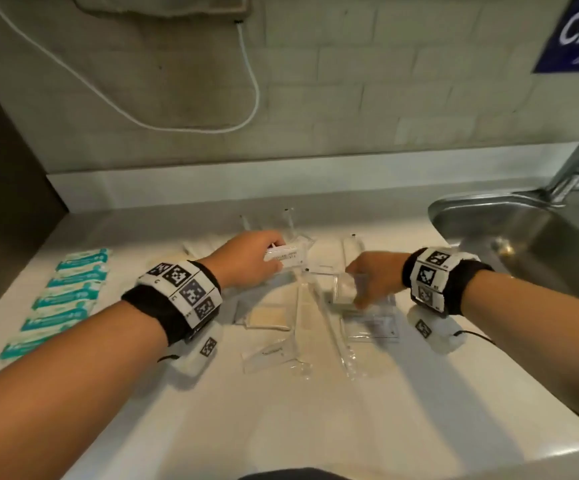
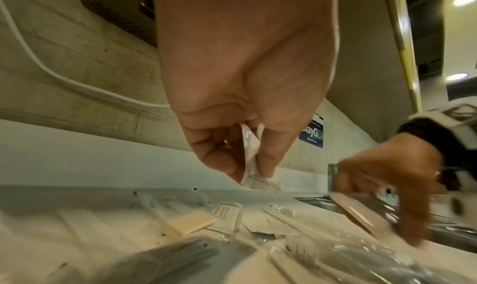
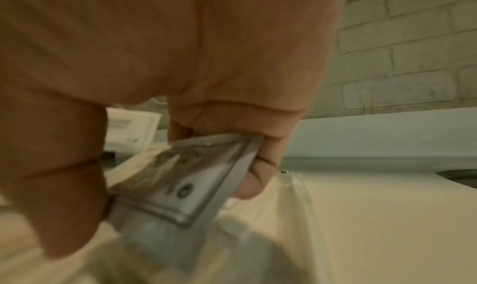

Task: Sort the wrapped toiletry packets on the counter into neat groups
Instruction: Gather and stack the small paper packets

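1. Left hand (image 1: 246, 261): fingers and thumb pinch a white packet (image 1: 283, 256), lifted off the counter (image 1: 402, 410) at the far side of the pile. The left wrist view shows only fingertips on the wrapper edge. Risk: slick film slides out and the packet drops back into the unsorted pile.
2. Right hand (image 1: 373, 278): fingers curled around a clear-wrapped flat packet (image 3: 185, 178), held low over the pile centre. The view is blurred, so contents cannot be told. Risk: misread type, wrong group.
3. Unsorted pile (image 1: 302, 323): clear sachets, a pale soap bar (image 2: 188, 226) and long thin wrapped items overlap mid-counter, between both wrists. Risk: a lifted packet drags a neighbour with it; overlapping transparent film hides edges.
4. Teal packets (image 1: 63, 299): already in a neat column at the counter's left, well apart from the pile. Risk: left forearm passes near on any move that way and could knock the row askew.
5. Sink (image 1: 523, 244): its rim sits just beside the right wrist. Risk: a packet flicked rightward slides into the basin.
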Available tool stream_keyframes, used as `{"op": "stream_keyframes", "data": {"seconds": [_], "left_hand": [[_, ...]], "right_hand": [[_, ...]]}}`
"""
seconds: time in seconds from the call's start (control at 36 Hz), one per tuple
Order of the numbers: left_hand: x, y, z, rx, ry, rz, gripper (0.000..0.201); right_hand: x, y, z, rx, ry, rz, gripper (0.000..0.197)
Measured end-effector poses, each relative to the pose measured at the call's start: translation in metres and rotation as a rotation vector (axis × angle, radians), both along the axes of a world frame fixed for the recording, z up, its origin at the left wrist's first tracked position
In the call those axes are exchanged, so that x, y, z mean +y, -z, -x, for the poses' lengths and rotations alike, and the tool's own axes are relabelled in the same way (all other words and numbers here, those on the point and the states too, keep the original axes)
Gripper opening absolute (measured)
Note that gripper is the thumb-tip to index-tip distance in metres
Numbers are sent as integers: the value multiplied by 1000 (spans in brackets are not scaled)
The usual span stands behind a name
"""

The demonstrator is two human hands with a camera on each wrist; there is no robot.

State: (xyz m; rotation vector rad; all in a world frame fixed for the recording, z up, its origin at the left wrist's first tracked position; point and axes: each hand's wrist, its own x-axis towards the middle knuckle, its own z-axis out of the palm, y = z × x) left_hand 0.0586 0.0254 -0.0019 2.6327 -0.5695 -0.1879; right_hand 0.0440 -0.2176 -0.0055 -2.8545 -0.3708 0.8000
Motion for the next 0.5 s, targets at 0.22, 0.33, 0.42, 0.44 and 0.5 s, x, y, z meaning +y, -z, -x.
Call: {"op": "stream_keyframes", "data": {"seconds": [0.22,0.33,0.42,0.44,0.5], "left_hand": [[-24,2,-11,-37,-156,26,27],[-25,2,-9,-42,-223,-5,27],[-23,0,-8,-42,-266,-14,28],[-21,-1,-8,-42,-285,-14,29],[-17,-3,-7,-37,-326,-10,30]], "right_hand": [[-10,21,22,-25,-207,95,51],[-7,18,23,-57,-282,149,52],[-4,22,20,-55,-319,176,46],[-2,24,19,-50,-333,191,42],[1,25,18,-36,-373,218,39]]}}
